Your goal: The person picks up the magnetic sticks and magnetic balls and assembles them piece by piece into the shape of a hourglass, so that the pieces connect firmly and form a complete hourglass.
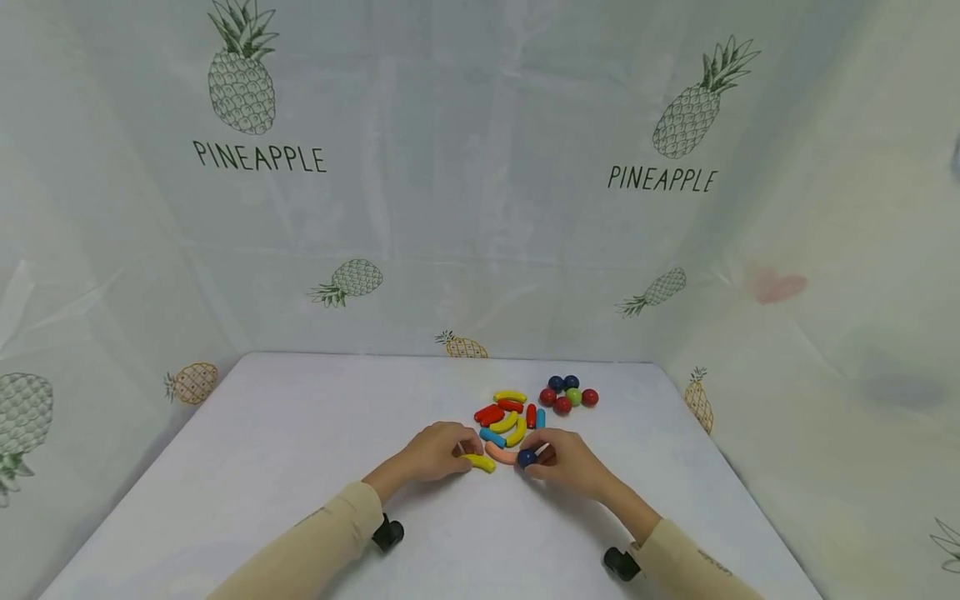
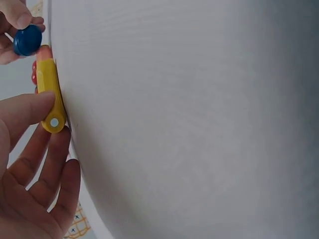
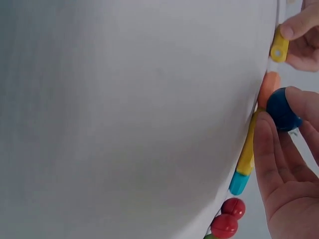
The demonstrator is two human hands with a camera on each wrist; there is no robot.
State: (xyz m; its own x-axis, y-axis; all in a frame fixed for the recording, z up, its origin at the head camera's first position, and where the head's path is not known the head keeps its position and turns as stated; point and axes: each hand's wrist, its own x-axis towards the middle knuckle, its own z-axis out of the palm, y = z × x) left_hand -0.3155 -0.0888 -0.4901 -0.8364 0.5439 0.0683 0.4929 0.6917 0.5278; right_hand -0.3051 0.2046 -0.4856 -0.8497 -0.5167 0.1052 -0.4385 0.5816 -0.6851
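Note:
My left hand (image 1: pixel 438 451) pinches one end of a curved yellow piece (image 2: pixel 47 79) between thumb and fingers, low at the white tabletop. Across from it, my right hand (image 1: pixel 570 462) holds a dark blue ball (image 3: pixel 283 109) between thumb and fingertips. Between the two hands lies a curved salmon-pink piece (image 1: pixel 500 453), close beside the ball. Just beyond are a blue piece (image 1: pixel 492 437) and a curved yellow piece (image 1: pixel 516 432). In the left wrist view the yellow piece shows a pale round dot at its near end.
Behind the hands lie red pieces (image 1: pixel 489 414), more yellow pieces (image 1: pixel 510 397) and an upright-lying blue piece (image 1: pixel 541 418). Farther right sits a cluster of balls: dark blue, red (image 1: pixel 590 397) and one green (image 1: pixel 573 397). A pineapple-printed curtain (image 1: pixel 480 208) surrounds the white table (image 1: pixel 300 433).

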